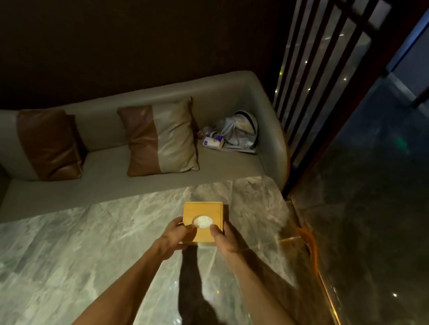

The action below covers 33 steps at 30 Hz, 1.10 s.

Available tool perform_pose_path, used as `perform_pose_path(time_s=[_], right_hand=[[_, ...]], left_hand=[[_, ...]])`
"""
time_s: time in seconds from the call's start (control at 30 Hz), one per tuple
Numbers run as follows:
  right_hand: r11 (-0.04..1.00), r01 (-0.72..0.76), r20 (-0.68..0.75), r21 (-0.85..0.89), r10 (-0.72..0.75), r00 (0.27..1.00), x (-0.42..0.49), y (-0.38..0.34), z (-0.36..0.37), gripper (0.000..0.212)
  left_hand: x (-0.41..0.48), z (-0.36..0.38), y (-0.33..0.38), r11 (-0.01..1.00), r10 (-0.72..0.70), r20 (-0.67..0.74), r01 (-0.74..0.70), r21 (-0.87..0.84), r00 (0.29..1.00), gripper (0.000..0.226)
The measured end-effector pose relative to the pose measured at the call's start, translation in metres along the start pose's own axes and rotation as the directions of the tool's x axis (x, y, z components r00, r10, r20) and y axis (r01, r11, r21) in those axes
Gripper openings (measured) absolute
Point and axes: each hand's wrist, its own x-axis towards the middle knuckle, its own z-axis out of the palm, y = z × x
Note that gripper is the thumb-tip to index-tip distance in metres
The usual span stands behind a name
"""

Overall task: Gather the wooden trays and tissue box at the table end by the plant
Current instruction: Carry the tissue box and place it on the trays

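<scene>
From the head camera, both hands clasp the wooden tissue box (pixel 204 221) from its near edge. The left hand (pixel 174 234) wraps the near-left corner, thumb lying on the lid beside the white tissue (pixel 202 221) poking from the oval slot. The right hand (pixel 226 240) presses the near-right side, thumb on top; its fingers are hidden behind the box. Whether the box rests on the marble table (pixel 47 263) or hangs just above it is hard to tell. Beyond the grip stand a sofa (pixel 114 179) with two cushions (pixel 161 135) and a dim, blurry bag (pixel 238 131). The elbows are cut off below.
</scene>
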Motion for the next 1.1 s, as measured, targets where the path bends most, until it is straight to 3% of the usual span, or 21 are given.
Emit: perform_pose_path(time_s=[0.17, 0.27, 0.4, 0.6, 0.73, 1.0, 1.1], right_hand=[[0.972, -0.081, -0.056, -0.222, 0.07, 0.996, -0.04, 0.014, 0.024, 0.069], [0.942, -0.089, -0.087, -0.323, 0.063, 0.994, -0.072, 0.026, 0.057, 0.068], [0.853, -0.058, -0.114, -0.519, -0.002, 0.993, -0.119, 0.042, 0.117, 0.06], [0.796, 0.11, 0.1, -0.596, -0.063, 0.993, -0.196, 0.055, 0.236, 0.057], [0.756, 0.234, 0.237, -0.611, -0.107, 0.965, -0.242, 0.08, 0.321, 0.054], [0.635, 0.431, 0.433, -0.641, -0.164, 0.886, -0.347, 0.12, 0.497, 0.04], [0.578, 0.506, 0.523, -0.64, -0.154, 0.838, -0.386, 0.128, 0.54, 0.044]], left_hand=[[-0.034, -0.01, -0.044, 0.995, -0.043, -0.074, 0.049, 0.086, 0.996, 0.054], [-0.06, -0.024, -0.083, 0.998, -0.049, -0.157, 0.056, 0.04, 0.986, 0.057], [-0.097, -0.066, -0.139, 0.994, -0.085, -0.276, 0.064, -0.085, 0.958, 0.043], [-0.163, -0.164, -0.234, 0.923, -0.221, -0.352, 0.079, -0.375, 0.909, 0.038], [-0.21, -0.237, -0.309, 0.867, -0.238, -0.421, -0.004, -0.498, 0.875, 0.045], [-0.301, -0.353, -0.454, 0.786, -0.366, -0.575, -0.089, -0.612, 0.732, 0.054], [-0.342, -0.376, -0.49, 0.685, -0.468, -0.573, -0.134, -0.716, 0.672, 0.051]])
